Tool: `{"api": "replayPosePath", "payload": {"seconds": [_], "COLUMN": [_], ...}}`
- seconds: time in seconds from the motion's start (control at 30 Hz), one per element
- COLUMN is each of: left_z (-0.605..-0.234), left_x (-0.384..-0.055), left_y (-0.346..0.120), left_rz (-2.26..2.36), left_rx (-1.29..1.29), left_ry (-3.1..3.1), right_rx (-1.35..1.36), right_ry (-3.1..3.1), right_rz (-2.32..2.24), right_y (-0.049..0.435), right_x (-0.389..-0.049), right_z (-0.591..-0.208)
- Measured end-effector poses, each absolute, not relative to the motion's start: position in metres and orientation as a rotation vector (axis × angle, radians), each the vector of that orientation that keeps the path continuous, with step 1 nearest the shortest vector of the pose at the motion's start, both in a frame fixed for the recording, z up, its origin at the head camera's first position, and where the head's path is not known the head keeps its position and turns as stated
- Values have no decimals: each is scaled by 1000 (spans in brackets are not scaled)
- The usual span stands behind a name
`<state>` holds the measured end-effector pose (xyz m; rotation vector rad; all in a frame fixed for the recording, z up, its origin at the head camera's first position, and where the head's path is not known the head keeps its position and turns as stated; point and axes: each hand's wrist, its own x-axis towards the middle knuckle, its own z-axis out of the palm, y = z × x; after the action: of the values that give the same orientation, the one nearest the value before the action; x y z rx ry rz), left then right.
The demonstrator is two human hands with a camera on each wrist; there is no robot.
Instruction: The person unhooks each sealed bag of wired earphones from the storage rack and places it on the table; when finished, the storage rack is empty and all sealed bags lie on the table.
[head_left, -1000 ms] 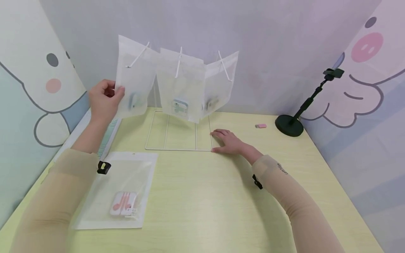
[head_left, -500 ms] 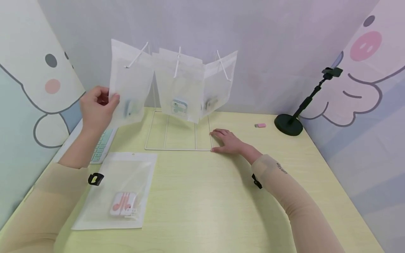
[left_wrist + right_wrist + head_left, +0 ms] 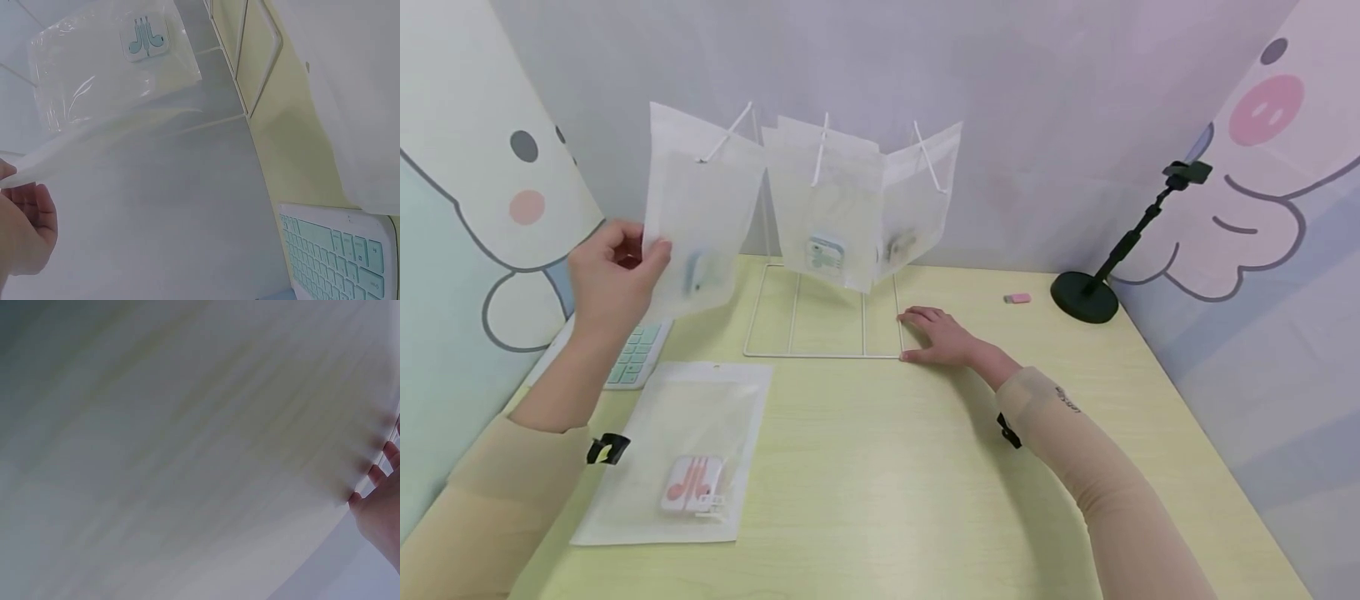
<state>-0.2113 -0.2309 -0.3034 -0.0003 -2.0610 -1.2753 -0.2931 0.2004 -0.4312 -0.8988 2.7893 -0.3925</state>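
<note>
My left hand [image 3: 613,283] pinches the left edge of a translucent plastic bag [image 3: 688,200], which hangs on the left hook of a white wire rack [image 3: 823,356]. A small bluish item shows blurred inside that bag. More bags hang on the other hooks: a middle bag [image 3: 827,192] with a blue-green item, and a right bag [image 3: 921,196]. In the left wrist view, earphones [image 3: 148,37] in a case lie inside a clear bag. My right hand [image 3: 943,337] rests on the table with its fingertips touching the right side of the rack's base.
Flat at front left lies another bag [image 3: 700,417] holding pink earphones [image 3: 692,483]. A white and mint keyboard [image 3: 636,358] sits behind it, partly hidden by my left arm. At the back right are a pink USB stick [image 3: 1018,298] and a black stand [image 3: 1086,296].
My left hand has moved left and down, drawing the left bag's edge outward so that the bag swings left on its hook. The right hand has stayed in place.
</note>
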Motion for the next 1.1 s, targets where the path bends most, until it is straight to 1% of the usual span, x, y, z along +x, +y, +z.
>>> {"api": "replayPosePath", "payload": {"seconds": [0.67, 0.93, 1.1], "left_z": [-303, -298, -294], "left_x": [-177, -164, -155], "left_y": [-241, -245, -249], "left_rz": [-1201, -1211, -1208], "left_rx": [13, 46, 17], "left_ry": [-2104, -2124, -2121], "right_rx": [-884, -895, -898], "right_ry": [2782, 2766, 2760], "right_rz": [-383, -405, -403], "right_y": [201, 202, 202], "right_x": [-295, -294, -293], "right_z": [-434, -431, -429]}}
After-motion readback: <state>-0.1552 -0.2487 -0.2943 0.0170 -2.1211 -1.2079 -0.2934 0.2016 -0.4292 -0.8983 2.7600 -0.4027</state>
